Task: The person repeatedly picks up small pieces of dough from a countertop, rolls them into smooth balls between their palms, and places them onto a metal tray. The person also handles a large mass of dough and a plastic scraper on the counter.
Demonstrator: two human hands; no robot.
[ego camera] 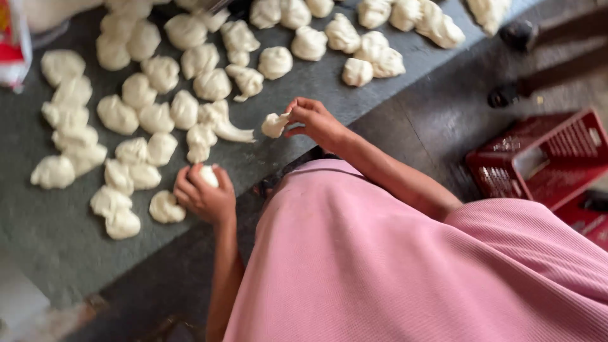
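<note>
Now each hand's fingers pinch a dough piece: left hand [204, 197], right hand [315, 120].

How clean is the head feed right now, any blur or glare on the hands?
Head view: soft, even light, no glare; slight motion blur on the right hand and its dough piece; left hand sharper; top-edge dough lumps smeared.

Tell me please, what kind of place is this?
Probably a bakery or food workshop. Many raw dough pieces lie on a grey work counter, each hand, left hand and right hand, holds dough, and a red plastic crate stands on the floor.
</note>
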